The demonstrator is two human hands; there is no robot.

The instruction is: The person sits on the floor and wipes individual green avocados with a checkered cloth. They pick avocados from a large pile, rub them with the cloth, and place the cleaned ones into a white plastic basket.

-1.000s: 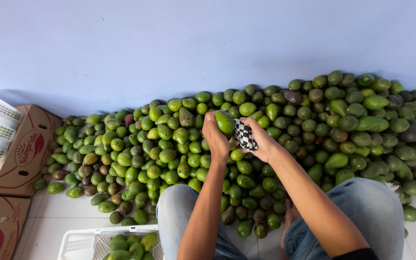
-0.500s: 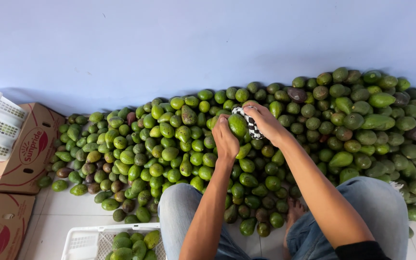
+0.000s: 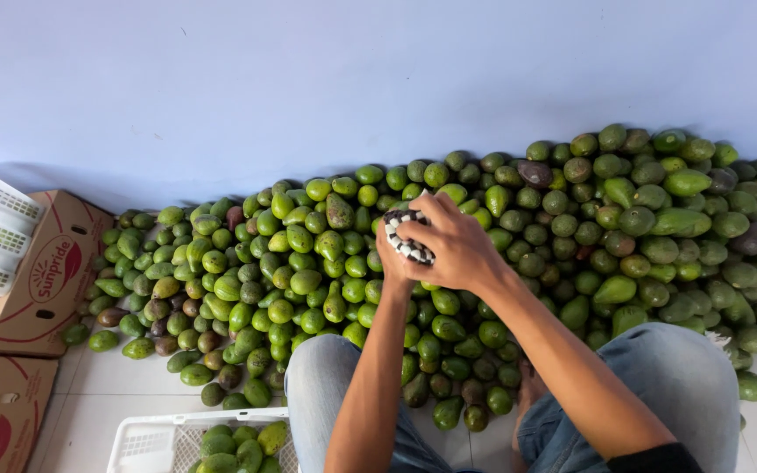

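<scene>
Both hands, left (image 3: 393, 254) and right (image 3: 457, 245), clasp a black-and-white cloth (image 3: 409, 236), probably wrapping fruit, above the avocado pile (image 3: 308, 263); brown cardboard boxes (image 3: 32, 280) far left.

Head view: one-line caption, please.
Both hands, left hand and right hand, wrap a checkered cloth above heaped green avocados.

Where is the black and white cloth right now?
The cloth is between both hands, in the middle of the head view, just above the big pile of green avocados.
</scene>
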